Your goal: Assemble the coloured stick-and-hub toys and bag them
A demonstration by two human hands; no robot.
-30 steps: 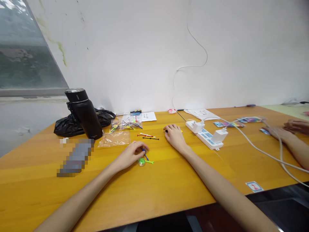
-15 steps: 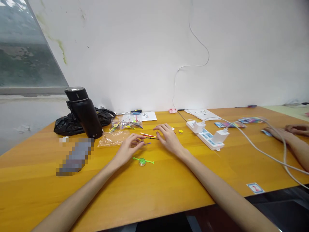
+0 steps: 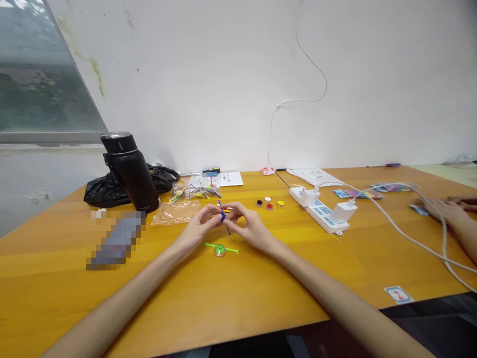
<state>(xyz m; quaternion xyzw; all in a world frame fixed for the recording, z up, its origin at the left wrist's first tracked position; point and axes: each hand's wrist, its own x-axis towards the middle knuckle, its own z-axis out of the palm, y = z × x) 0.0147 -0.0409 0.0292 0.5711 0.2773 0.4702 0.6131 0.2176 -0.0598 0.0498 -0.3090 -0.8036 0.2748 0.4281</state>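
- The fingers of the left hand (image 3: pixel 194 232) and of the right hand (image 3: pixel 255 229) come together, pinching one blue piece (image 3: pixel 223 217) from either side.
- Deep blue and slim, the blue piece has a thicker, rounded middle, partly covered by the fingertips; one narrow end pokes out above them and another below, slanting down to the right.
- Whether its lower end touches the bench (image 3: pixel 208 303) cannot be told.
- Below the fingers, nearer the wearer, a bright green spinner (image 3: pixel 219 250) lies apart: an arrow with its point to the left, a forked tail to the right, and a clear round part at its middle.
- Just beyond the right fingers, red and yellow slim parts (image 3: pixel 227 210) show, mostly hidden.
- Right of the fingers sit four small discs: black disc (image 3: pixel 260 203), white disc (image 3: pixel 267 199), red disc (image 3: pixel 270 206), yellow disc (image 3: pixel 280 204).
- Left of the left fingers lies a flat clear bag (image 3: pixel 173 215).
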